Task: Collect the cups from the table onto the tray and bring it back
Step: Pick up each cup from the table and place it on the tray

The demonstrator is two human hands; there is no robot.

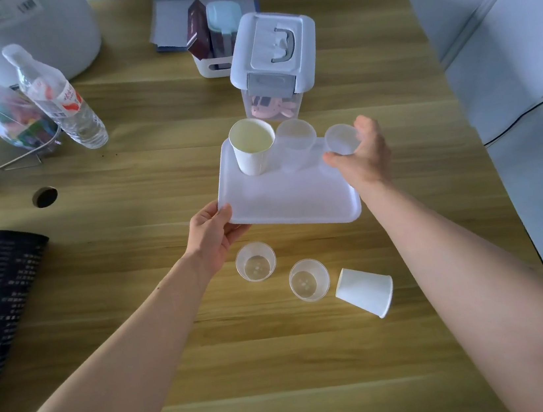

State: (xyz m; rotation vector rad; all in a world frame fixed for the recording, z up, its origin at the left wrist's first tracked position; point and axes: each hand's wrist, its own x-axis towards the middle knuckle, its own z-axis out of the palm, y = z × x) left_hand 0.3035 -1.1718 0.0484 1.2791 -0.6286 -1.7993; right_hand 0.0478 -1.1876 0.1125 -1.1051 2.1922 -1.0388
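Loading step: left hand (213, 236) grips the white rectangular plastic tray's (288, 200) near-left corner; right hand (362, 156) clasps a clear plastic cup (340, 138) at its far-right corner. Next, probably release; three cups remain nearer than the tray.

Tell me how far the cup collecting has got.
Done: a paper cup and a clear cup stand on the tray. In hand: the right hand holds a third clear cup at the tray's far right corner, while the left hand grips the tray's near left corner. Left on the table: two clear cups and a tipped paper cup.
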